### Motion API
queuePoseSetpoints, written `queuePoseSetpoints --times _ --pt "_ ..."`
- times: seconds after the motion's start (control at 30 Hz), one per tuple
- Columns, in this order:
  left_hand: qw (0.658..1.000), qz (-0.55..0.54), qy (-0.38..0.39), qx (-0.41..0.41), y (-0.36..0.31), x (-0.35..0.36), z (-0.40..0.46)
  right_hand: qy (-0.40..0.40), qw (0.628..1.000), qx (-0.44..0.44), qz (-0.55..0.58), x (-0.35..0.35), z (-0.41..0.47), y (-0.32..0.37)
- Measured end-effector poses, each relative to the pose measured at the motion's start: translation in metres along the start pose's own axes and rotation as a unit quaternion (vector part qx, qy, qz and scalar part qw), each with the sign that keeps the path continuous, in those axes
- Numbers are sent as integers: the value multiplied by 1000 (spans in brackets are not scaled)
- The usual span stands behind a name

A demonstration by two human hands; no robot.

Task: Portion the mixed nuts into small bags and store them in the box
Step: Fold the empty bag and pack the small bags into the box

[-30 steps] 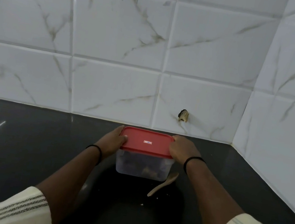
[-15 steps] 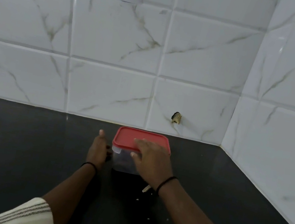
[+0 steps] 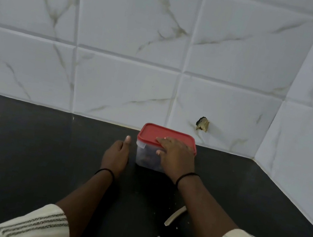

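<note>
Head view, and we're looking down at a dark tabletop (image 3: 19, 157) tucked into a corner of white marbled tiles (image 3: 133, 30). Right at the back, close to the wall, sits the box (image 3: 145, 157), clear-walled, with dark contents showing through and a red lid (image 3: 161, 135) on top. The right hand (image 3: 176, 156) lies over the near right part of that lid, fingers spread across the red plastic and the thumb down against the front wall, so it's holding the box. The left hand (image 3: 117, 154) rests on the tabletop just beside the box's left wall, thumb sticking up, fingers relaxed and gripping nothing; whether it touches the box, I can't tell. Both wrists carry a thin black band (image 3: 188, 176), and cream striped sleeves (image 3: 36, 224) fill the bottom corners. A pale wooden stick (image 3: 175, 215), partly hidden by the right forearm, lies on the tabletop nearer the person, with a few light crumbs (image 3: 158, 236) scattered around it. One tile has a chipped hole (image 3: 202, 124) just above the box.
</note>
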State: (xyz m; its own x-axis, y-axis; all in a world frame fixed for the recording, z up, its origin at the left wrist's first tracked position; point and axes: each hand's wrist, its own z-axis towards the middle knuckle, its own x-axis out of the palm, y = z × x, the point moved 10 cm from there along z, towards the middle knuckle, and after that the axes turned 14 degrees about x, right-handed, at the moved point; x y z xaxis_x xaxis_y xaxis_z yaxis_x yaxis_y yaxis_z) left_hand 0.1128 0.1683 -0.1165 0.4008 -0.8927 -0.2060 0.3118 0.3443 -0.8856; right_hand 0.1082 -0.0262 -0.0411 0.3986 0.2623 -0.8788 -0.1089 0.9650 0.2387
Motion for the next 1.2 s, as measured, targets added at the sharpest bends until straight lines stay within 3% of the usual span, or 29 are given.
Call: queuePoseSetpoints --times 0.33,0.6,0.77,0.87,0.97,1.1,1.2 --pt "998 36 21 45 19 21 41 -16 1000 3 15 29 70 -17" --pt "999 21 20 46 20 20 40 26 999 3 -38 35 76 -18" --pt "999 21 23 44 15 18 36 -107 991 11 74 -13 38 -30" --pt "997 45 30 53 7 16 32 -45 995 -8 84 -22 12 -40" --pt "993 82 48 72 -3 15 25 12 1000 -4 4 -32 -15 -49" --pt "975 165 102 111 -19 20 6 71 982 131 -113 -46 -45 -79" --pt "963 200 132 120 -19 22 -6 175 959 179 -137 -38 -76 -84"
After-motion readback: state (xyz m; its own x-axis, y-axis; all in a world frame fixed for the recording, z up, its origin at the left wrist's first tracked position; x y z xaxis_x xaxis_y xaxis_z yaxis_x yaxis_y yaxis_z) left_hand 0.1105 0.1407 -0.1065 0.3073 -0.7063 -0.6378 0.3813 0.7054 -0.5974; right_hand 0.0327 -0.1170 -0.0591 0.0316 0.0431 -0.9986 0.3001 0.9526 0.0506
